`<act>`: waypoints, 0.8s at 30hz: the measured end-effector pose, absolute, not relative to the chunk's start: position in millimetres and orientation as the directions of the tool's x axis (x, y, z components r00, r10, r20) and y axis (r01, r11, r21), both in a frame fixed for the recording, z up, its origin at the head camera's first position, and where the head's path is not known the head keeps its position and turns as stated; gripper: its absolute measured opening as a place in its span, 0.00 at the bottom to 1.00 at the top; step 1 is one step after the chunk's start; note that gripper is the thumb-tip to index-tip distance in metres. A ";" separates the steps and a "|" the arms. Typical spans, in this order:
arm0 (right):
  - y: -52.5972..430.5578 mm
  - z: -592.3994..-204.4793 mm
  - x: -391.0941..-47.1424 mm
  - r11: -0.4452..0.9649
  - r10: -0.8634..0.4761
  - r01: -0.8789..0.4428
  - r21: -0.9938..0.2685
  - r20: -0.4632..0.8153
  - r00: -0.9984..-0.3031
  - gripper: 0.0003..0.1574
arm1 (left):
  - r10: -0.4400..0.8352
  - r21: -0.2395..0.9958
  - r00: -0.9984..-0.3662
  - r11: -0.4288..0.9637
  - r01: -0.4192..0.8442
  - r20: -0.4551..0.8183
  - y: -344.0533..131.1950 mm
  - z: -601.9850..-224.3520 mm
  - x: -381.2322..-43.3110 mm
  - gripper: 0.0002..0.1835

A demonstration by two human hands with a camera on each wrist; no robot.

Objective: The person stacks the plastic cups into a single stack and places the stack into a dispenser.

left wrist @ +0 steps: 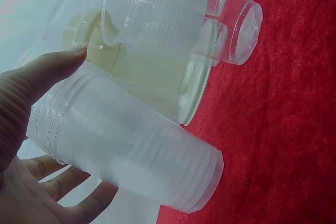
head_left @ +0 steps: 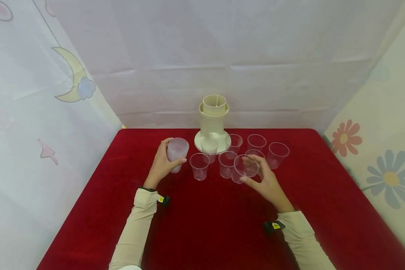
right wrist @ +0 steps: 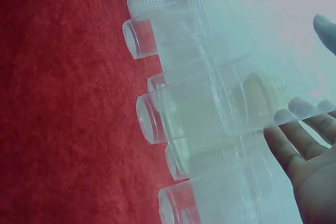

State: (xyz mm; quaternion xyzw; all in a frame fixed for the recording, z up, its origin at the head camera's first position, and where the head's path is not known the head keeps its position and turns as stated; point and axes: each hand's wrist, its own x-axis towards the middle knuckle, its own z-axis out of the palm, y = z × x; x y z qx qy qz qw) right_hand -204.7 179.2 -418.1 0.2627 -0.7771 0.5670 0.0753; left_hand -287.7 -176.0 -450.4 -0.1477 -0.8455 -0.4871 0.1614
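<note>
Across the red-covered table [head_left: 202, 225], the left hand [head_left: 162, 161] grasps a stack of nested clear plastic cups [head_left: 177, 152], its thumb on the near side, to the left of the other cups. The right hand [head_left: 266, 180] curves its thumb and fingers around a single clear plastic cup [head_left: 245, 167] beside several upright clear cups [head_left: 200, 170]; whether that cup touches the table I cannot tell. Behind them stands a cream cylindrical holder [head_left: 212, 125] with a round base
</note>
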 end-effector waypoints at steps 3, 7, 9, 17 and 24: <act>177.5 -417.0 -206.3 0.221 -0.316 -0.498 -0.839 0.421 -0.850 0.45 | 0.091 0.778 -0.907 0.483 0.401 0.411 -175.7 -450.6 -287.8 0.46; 175.7 -415.9 -208.0 0.218 -0.312 -0.496 -0.841 0.421 -0.852 0.45 | 0.087 0.781 -0.911 0.486 0.392 0.403 -175.7 -450.3 -287.7 0.46; 174.8 -415.3 -208.9 0.207 -0.314 -0.504 -0.838 0.431 -0.846 0.45 | 0.085 0.779 -0.912 0.492 0.389 0.401 -175.8 -449.8 -287.3 0.46; 172.6 -409.6 -208.8 0.202 -0.313 -0.518 -0.832 0.446 -0.839 0.46 | 0.088 0.773 -0.910 0.498 0.393 0.405 -175.4 -449.3 -287.8 0.46; 173.1 -403.2 -206.8 0.224 -0.320 -0.496 -0.839 0.418 -0.850 0.47 | 0.090 0.773 -0.911 0.499 0.391 0.403 -177.2 -450.2 -288.9 0.46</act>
